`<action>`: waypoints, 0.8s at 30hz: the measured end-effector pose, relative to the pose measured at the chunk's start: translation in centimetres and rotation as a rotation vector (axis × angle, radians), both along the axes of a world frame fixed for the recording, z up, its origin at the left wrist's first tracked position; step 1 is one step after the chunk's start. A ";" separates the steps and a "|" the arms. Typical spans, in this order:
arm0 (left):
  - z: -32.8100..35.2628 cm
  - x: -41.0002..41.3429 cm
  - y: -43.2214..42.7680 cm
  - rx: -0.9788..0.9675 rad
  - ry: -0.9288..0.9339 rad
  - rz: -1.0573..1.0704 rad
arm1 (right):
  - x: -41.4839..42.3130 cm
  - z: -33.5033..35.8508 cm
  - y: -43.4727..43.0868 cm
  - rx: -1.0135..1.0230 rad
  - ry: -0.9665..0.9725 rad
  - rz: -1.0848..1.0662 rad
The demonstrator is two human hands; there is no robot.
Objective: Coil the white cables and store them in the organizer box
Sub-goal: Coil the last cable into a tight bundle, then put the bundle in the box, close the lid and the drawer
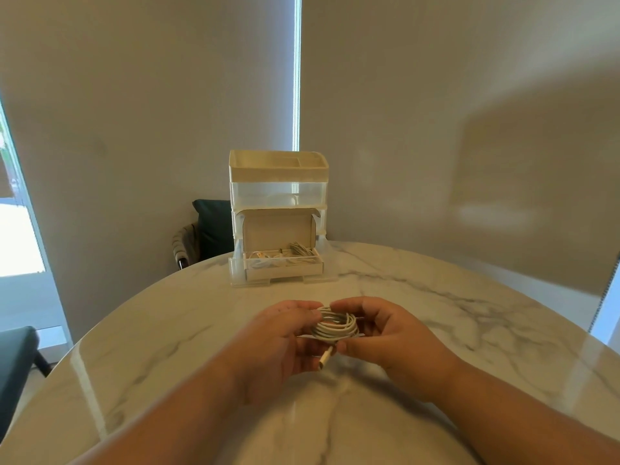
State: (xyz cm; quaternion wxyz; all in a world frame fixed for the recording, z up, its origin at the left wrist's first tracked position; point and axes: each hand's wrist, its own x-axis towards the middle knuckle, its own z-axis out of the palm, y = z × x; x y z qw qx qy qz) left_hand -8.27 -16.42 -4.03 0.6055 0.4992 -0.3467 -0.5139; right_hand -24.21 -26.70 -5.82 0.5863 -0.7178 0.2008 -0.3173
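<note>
A coiled white cable is held between both hands just above the marble table. My left hand grips the coil's left side, fingers curled round it. My right hand pinches the coil's right side, thumb near the plug end that sticks out below. At the table's far edge stands the organizer box, a stacked clear unit with a cream tray on top. In front of its lowest level sits an open cardboard box with other coiled white cables inside.
A dark chair stands behind the table to the left of the organizer. Another dark seat is at the left edge of the view. Blinds cover the windows behind.
</note>
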 end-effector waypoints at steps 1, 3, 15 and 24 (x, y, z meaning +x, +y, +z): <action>0.0 0.0 0.0 0.001 0.010 -0.001 | 0.0 0.0 0.0 -0.005 -0.001 -0.004; 0.1 0.1 0.0 0.008 0.032 -0.010 | 0.0 0.1 0.2 -0.030 0.017 -0.020; 1.0 2.6 -0.2 0.021 -0.073 0.126 | 2.6 1.8 1.1 -0.198 0.148 -0.204; 0.5 6.3 -1.4 -0.013 -0.143 0.565 | 8.5 4.9 -2.4 -0.399 0.304 -0.290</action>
